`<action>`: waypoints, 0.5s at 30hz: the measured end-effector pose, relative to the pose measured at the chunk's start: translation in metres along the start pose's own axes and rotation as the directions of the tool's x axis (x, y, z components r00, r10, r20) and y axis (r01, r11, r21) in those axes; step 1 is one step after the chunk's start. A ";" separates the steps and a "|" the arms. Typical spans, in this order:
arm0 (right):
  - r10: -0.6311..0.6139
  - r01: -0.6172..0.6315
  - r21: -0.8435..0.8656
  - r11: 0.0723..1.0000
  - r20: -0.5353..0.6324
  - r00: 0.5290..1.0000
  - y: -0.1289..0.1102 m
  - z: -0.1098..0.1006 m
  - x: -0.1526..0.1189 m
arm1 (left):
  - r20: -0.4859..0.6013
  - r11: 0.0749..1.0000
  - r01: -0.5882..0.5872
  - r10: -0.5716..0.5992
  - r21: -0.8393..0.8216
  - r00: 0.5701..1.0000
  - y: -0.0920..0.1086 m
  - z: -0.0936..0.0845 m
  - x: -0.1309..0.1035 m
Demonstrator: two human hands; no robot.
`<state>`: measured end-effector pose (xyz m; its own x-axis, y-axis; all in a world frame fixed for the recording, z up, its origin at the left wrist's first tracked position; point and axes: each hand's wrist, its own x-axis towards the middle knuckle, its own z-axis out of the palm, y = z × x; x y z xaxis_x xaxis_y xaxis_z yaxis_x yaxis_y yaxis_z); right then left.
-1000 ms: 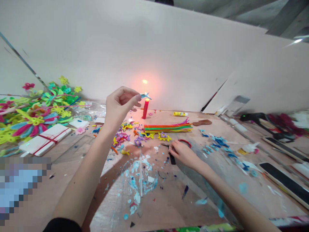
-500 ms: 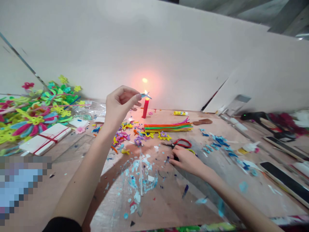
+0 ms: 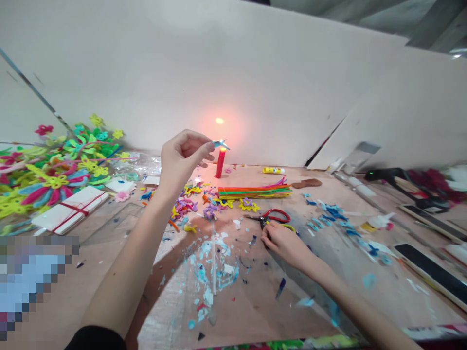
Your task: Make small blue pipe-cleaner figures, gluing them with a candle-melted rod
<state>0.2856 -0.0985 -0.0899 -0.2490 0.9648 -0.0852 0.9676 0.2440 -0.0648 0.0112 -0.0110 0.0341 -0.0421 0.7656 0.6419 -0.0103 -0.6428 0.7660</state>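
Note:
My left hand pinches a small light-blue piece with pointed ends between thumb and fingertips. The piece is right at the flame on top of a lit red candle, which stands upright near the wall. Lower on the right, my right hand is curled over the lower handle of a pair of scissors with red and yellow handles. The scissors lie flat with their blades pointing left; the fingers hide part of the lower handle.
A bundle of coloured pipe cleaners lies beyond the scissors, near a yellow glue stick. Fuzzy flowers pile up at left. Blue scraps litter the front, around a thin clear stick. Phone-like black slabs lie at right.
My right hand has shifted slightly to the right along the scissors, its fingers drawn in a little more. The left hand and the blue piece stay almost still at the flame.

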 end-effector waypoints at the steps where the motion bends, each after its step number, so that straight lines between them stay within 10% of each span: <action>1: 0.008 -0.008 0.008 1.000 -0.010 1.000 0.002 -0.002 0.000 | 0.001 1.000 -0.001 0.001 -0.007 1.000 0.000 0.000 0.000; 15: -0.180 0.204 0.293 0.934 -0.107 0.978 0.002 -0.004 0.032 | -0.005 1.000 -0.009 0.009 -0.019 1.000 -0.002 0.001 0.001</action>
<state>0.2794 -0.0671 -0.0883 -0.4137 0.9098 0.0344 0.8406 0.3962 -0.3695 0.0124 -0.0089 0.0339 -0.0471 0.7596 0.6487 -0.0291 -0.6502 0.7592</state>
